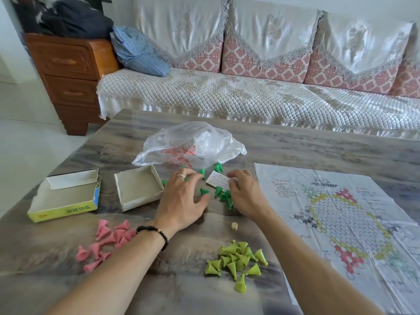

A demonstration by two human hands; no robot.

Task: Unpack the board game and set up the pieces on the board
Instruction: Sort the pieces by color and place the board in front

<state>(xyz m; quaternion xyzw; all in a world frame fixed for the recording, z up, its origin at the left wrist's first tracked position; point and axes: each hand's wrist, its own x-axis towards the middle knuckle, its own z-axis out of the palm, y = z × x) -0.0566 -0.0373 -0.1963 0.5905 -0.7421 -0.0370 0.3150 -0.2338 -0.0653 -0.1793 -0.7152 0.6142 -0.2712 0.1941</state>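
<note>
Dark green cone pieces (223, 196) lie scattered mid-table between my hands. My left hand (181, 201) rests palm down over some of them, fingers spread. Curled at their right edge, my right hand (245, 194) has its fingertips touching the pieces and a small white card (218, 180). A pile of pink cones (106, 242) lies at the near left. Light green cones (236, 260) are heaped in the near middle. The paper game board (341, 214) lies unfolded on the right. A small die (234, 225) sits near my right wrist.
Two open halves of the game box (66, 196) (138, 189) sit on the left of the marble table (295, 144). A crumpled clear plastic bag (191, 146) lies behind my hands. A sofa (250, 94) and a wooden drawer cabinet (70, 73) stand beyond.
</note>
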